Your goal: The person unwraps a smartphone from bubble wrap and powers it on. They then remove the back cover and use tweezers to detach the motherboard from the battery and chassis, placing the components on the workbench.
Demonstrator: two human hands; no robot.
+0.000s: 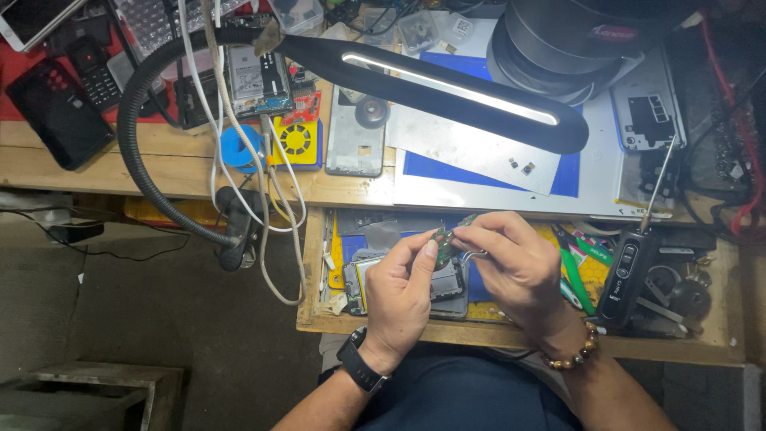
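Note:
My left hand [401, 289] pinches a small green circuit board [444, 237] between thumb and fingers, over an open wooden drawer [313, 319]. My right hand [515, 265] meets it from the right, its fingertips on the same board and on thin metal tweezers [474, 255]. Under both hands lies an opened phone body [449, 289] in the drawer. A dark watch is on my left wrist and a bead bracelet on my right.
A black gooseneck lamp [447, 84] reaches across the workbench [80, 172] above the drawer. On the bench lie phone backs [648, 104], a blue mat [568, 177], a black phone [56, 112], white cables [239, 136]. The drawer holds green-handled pliers [576, 275] and an electric screwdriver [626, 275].

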